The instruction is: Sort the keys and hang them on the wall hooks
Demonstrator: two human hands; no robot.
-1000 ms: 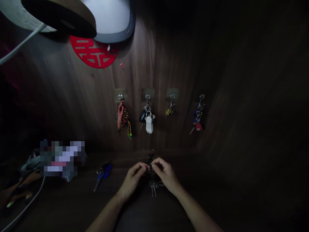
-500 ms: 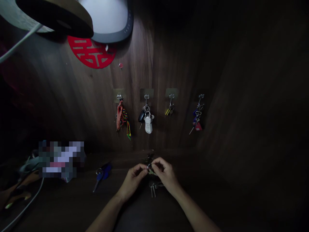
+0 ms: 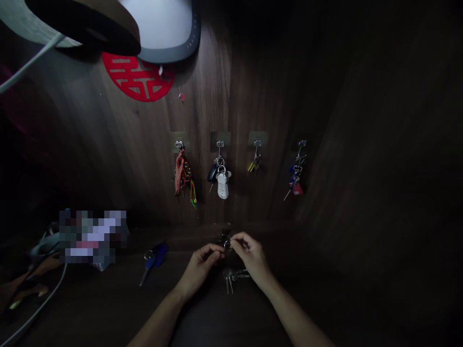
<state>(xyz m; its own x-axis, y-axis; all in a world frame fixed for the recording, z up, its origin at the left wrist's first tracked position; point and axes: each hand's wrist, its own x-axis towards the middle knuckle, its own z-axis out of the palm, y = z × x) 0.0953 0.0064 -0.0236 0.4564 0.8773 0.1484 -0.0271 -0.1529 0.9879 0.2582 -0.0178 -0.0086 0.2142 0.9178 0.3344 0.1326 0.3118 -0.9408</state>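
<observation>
Key ring (image 3: 226,244) shifted rightward, round, silvery, in right fingers (image 3: 237,247)

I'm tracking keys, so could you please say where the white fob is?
In the head view, the white fob hangs from the second hook from the left, right of the black fob and above the left hand and right hand.
</observation>
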